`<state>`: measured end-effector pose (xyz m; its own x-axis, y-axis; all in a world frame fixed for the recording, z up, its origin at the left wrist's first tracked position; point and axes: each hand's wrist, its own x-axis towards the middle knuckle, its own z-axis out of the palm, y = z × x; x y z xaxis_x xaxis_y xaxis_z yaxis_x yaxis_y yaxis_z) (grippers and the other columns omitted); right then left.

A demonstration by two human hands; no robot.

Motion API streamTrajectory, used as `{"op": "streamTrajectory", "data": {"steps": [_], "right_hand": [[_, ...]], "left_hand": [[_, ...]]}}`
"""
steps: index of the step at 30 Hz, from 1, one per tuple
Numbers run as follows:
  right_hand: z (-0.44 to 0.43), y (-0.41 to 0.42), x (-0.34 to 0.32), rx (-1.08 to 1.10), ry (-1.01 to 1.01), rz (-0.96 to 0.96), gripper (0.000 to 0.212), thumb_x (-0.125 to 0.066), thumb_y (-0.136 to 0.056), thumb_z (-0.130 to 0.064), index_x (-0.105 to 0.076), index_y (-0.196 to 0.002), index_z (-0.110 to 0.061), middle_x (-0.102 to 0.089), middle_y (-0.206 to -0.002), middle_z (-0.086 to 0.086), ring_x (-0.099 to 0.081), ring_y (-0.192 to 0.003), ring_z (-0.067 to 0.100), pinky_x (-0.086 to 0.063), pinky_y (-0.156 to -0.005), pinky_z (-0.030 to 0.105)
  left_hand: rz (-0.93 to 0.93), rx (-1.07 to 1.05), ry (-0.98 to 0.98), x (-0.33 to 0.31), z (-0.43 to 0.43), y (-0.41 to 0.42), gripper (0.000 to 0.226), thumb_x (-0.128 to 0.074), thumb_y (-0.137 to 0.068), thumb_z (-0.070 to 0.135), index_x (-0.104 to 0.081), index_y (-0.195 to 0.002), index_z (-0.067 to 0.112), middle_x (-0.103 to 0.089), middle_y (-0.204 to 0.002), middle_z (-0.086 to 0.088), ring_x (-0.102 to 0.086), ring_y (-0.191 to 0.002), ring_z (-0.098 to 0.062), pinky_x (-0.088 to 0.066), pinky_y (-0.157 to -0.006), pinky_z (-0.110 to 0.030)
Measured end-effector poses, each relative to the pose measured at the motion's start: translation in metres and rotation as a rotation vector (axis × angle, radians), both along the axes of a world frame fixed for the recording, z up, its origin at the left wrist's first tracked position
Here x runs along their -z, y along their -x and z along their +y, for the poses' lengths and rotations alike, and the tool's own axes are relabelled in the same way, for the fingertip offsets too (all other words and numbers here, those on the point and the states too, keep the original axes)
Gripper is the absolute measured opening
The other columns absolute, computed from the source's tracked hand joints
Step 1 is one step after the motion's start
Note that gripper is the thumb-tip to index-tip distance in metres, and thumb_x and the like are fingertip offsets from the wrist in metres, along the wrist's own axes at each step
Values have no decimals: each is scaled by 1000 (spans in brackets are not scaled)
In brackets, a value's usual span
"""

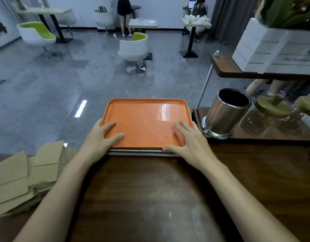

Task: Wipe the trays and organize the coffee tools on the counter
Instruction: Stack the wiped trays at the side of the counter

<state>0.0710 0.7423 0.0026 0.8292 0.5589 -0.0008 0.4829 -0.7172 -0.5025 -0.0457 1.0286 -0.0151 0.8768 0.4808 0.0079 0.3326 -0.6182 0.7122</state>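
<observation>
An orange tray lies on top of a stack of pale trays at the far edge of the dark wooden counter. My left hand grips the orange tray's near left corner, thumb on its inner surface and fingers over the left rim. My right hand rests on the near right corner, fingers spread flat on the tray and thumb along the front edge. A few small crumbs or marks show on the tray near my right hand.
A steel canister stands right of the trays, with lidded glass jars beyond it under a wooden shelf holding a white planter box. Cardboard cup sleeves pile at the left. Chairs, tables and a person stand in the room behind.
</observation>
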Motion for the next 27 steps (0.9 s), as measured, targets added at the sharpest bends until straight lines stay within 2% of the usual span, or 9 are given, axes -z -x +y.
{"op": "streamTrajectory", "data": {"steps": [2,6,10,14,17,19,21,24,27], "right_hand": [[1,0,1,0,2,-2,103,-64,-72,-79,-30,-157,-31,-18,-167,-6,-4,-155,23,-12,-123,48],[-3,2,0,-26,67,-38,103,-61,-75,-79,-26,-159,-30,-16,-168,-3,-6,-154,25,2,-125,47],[-7,3,-1,-17,124,0,104,-56,-75,-83,-24,-159,-32,-12,-168,-1,1,-155,31,-3,-124,50],[-6,5,0,-56,206,16,101,-46,-78,-87,-25,-158,-29,-10,-168,6,13,-154,27,-3,-123,53],[1,3,-2,-89,250,-55,98,-32,-80,-89,-34,-155,-25,-14,-167,11,10,-155,26,0,-125,54],[11,-3,-6,-90,227,-93,87,-29,-87,-83,-41,-152,-26,-15,-167,8,7,-155,25,-1,-125,52],[23,-8,-5,-98,216,-112,75,-31,-95,-74,-39,-153,-26,-11,-168,7,5,-155,25,-2,-124,48],[34,-12,6,-120,274,-107,69,-31,-100,-65,-26,-158,-27,-8,-169,7,0,-156,28,-5,-126,49],[35,-12,14,-111,324,-99,71,-26,-101,-65,-14,-161,-29,-5,-169,6,-2,-156,27,-5,-126,49]], "left_hand": [[7,-4,-10,0,-2,-1,73,-70,-88,51,-48,-150,20,-32,-159,6,-40,-139,-18,-33,-105,-33],[35,5,-10,1,-2,1,75,-70,-87,54,-47,-151,22,-32,-158,5,-40,-139,-20,-35,-110,-38],[74,18,-32,2,-4,2,76,-68,-86,60,-47,-150,25,-31,-159,5,-40,-140,-21,-36,-115,-47],[114,53,-89,3,-2,0,74,-67,-82,65,-51,-141,25,-26,-161,0,-40,-142,-27,-38,-114,-48],[162,71,-187,3,-1,-9,68,-68,-84,64,-52,-135,21,-5,-170,-9,-25,-151,-29,-32,-118,-51],[115,85,-333,2,-3,-21,63,-66,-85,64,-57,-129,20,-4,-170,-11,-9,-156,-28,-20,-123,-54],[97,135,-462,2,-11,-30,63,-60,-88,66,-55,-137,27,-6,-170,-9,1,-157,-25,-5,-125,-54],[199,232,-451,5,-20,-36,72,-48,-92,71,-32,-156,41,-8,-171,-3,-2,-157,-23,-3,-126,-49],[255,255,-443,8,-21,-37,70,-43,-93,73,-30,-156,46,-11,-170,0,-6,-157,-22,-4,-127,-47]]}}
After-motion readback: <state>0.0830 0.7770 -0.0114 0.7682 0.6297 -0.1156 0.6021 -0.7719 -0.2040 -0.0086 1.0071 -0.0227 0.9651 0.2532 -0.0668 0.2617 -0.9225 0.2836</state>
